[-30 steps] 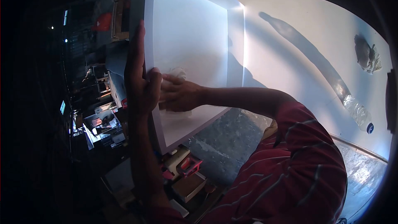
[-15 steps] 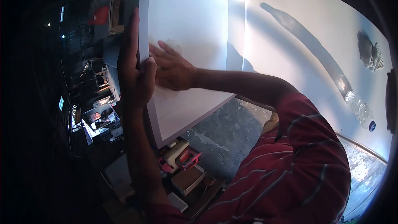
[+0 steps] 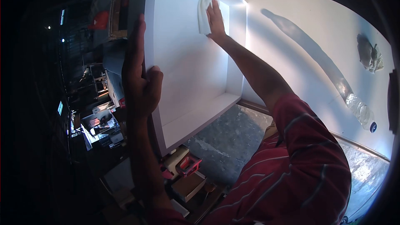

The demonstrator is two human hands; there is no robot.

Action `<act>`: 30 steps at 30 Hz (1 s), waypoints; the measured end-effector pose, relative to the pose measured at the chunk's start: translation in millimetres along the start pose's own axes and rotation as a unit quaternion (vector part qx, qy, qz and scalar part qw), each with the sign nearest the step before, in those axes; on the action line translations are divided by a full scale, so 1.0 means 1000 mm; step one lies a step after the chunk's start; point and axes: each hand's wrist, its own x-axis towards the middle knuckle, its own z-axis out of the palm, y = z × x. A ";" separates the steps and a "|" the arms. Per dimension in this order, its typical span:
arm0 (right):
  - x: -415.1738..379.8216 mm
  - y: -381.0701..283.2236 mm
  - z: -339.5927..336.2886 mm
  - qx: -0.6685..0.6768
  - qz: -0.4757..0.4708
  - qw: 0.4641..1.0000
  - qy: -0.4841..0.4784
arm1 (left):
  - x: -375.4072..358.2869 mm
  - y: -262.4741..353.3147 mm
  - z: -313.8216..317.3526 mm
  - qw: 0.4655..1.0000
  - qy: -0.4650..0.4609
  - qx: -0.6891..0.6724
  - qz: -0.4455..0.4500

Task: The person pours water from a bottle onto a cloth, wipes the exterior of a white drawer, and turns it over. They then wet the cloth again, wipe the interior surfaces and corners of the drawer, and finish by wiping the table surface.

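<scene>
A shallow white open-fronted box (image 3: 179,79), like a drawer or small cabinet, stands tilted on its side before me. My left hand (image 3: 141,83) grips its near left edge, fingers along the outer face and thumb hooked over the rim. Inside, my right hand (image 3: 216,20) presses a folded white cloth (image 3: 204,14) against the upper part of the inner panel. The fingers of that hand lie fairly straight over the cloth, whose far part is partly covered by them.
On the white tabletop (image 3: 291,58) at right lie a clear plastic bottle (image 3: 360,110) with a blue cap and a crumpled grey cloth (image 3: 368,53). Below are a red tool or tray (image 3: 189,164), a brown box (image 3: 188,185) and concrete floor (image 3: 225,139). Dim clutter fills the left.
My right hand has moved from near the left rim up and away to the far upper part of the panel, with the cloth now plainly visible. My left hand keeps its hold.
</scene>
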 end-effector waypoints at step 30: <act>-0.064 0.039 -0.088 -0.480 -0.110 0.821 -0.289 | 0.000 -0.004 0.004 0.999 0.019 0.033 0.035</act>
